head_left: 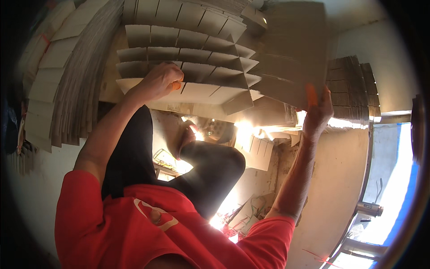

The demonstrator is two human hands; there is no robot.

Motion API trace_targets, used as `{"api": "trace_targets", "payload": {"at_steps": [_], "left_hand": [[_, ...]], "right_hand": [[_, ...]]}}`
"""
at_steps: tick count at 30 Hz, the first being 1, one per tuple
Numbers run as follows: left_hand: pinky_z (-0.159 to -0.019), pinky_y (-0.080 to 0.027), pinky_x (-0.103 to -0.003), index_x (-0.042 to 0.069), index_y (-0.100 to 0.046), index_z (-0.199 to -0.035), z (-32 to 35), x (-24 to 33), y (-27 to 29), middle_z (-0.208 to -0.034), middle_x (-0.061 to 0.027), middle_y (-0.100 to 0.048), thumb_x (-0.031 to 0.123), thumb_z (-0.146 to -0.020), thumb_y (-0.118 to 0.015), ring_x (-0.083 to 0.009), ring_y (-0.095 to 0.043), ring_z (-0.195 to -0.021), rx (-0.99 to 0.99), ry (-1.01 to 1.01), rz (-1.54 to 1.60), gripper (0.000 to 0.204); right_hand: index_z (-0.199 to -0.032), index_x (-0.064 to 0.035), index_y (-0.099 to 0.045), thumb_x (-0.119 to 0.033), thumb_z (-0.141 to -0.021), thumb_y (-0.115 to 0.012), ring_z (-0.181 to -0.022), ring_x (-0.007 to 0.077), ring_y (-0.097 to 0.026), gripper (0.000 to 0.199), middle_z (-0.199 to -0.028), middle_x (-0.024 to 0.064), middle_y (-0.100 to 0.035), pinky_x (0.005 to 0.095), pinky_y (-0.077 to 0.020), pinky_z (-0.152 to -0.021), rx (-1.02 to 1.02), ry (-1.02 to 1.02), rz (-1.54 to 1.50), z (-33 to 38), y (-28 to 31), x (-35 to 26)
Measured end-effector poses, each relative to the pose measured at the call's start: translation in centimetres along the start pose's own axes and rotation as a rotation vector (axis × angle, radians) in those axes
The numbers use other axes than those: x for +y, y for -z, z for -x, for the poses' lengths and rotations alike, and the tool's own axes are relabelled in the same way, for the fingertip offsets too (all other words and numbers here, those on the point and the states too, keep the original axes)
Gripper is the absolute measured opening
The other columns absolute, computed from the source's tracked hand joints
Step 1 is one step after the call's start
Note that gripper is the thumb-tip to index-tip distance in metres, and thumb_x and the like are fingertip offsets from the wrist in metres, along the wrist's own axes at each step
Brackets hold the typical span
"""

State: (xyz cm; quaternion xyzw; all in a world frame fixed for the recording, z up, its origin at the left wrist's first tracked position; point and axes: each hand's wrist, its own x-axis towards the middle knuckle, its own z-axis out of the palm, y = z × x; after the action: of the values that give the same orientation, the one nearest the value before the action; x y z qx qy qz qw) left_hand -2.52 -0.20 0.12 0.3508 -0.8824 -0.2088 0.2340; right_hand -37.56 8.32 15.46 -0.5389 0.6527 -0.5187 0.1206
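Note:
A cardboard divider grid (210, 71), made of slotted strips crossing one another, stands on the work surface before me. My left hand (162, 81) is closed at its near side, fingers curled over the front cardboard strip (210, 93). An orange cover sits on one of its digits. To the right, my right hand (319, 110) grips the near right corner of a tall brown stack of cardboard pieces (293, 49). One orange-covered digit lies against the cardboard; the other fingers are partly hidden at its edge.
Leaning cardboard sheets (74, 71) crowd the left side. More slotted cardboard (351, 89) is stacked at the far right. Below the work surface are my dark-trousered legs (210, 166) and bright glare. A window opening (385, 179) with a metal fitting (369, 209) lies at right.

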Motion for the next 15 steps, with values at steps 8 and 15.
{"api": "trace_targets", "payload": {"at_steps": [8, 15], "left_hand": [[-0.066, -0.045, -0.044, 0.000, -0.057, -0.079, 0.0, 0.9, -0.3, -0.074, -0.0177, -0.058, 0.009, -0.075, -0.068, -0.0369, -0.058, -0.076, 0.008, 0.109, 0.044, 0.014], [-0.063, -0.044, -0.046, 0.000, -0.058, -0.081, -0.1, 0.6, -0.3, -0.073, -0.0186, -0.058, 0.009, -0.076, -0.068, -0.0382, -0.058, -0.074, -0.009, 0.110, 0.032, 0.014]], "right_hand": [[-0.133, -0.0021, -0.050, -0.007, -0.088, -0.060, -0.051, 0.0045, -0.049, 0.046, -0.076, 0.0014, -0.062, 0.0213, -0.0377, -0.039, -0.276, -0.018, 0.047, 1.3, -5.9, -2.6], [-0.133, -0.0014, -0.048, -0.008, -0.087, -0.063, -0.046, 0.0030, -0.043, 0.049, -0.069, 0.0004, -0.059, 0.0217, -0.0364, -0.037, -0.335, -0.051, 0.104, 1.5, -7.4, -1.5]]}}
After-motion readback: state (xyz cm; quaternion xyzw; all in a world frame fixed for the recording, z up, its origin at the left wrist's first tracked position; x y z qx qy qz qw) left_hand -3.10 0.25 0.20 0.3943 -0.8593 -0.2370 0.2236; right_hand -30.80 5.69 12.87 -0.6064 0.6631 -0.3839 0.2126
